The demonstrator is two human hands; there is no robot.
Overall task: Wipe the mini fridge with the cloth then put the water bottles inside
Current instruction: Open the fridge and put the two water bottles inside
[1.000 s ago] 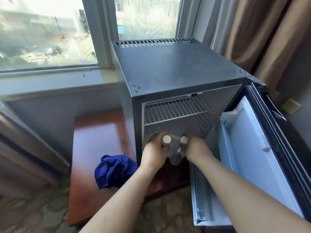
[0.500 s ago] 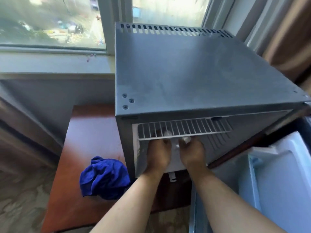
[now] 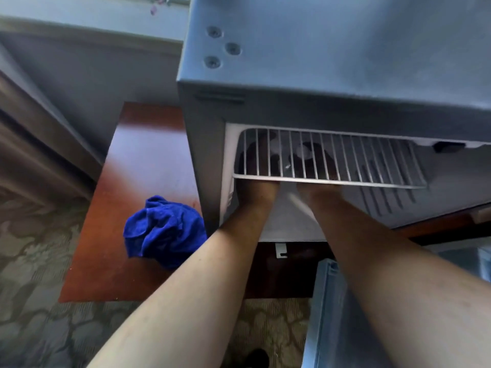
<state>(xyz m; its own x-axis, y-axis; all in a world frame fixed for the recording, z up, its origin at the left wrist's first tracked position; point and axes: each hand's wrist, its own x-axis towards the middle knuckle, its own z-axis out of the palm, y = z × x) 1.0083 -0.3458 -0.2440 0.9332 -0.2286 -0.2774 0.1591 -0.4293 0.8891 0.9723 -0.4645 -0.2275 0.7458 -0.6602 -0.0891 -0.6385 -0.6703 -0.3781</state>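
Bottles [image 3: 303, 151] are being loaded, I'd say: left hand [image 3: 256, 166] and right hand [image 3: 317, 168] under the fridge [image 3: 318, 49] shelf [image 3: 372, 160], grip hidden. Next, stand them up, let go.

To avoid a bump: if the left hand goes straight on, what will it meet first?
Likely the back wall of the mini fridge: the left hand is under the wire shelf, pointing inward. Depth is unclear there.
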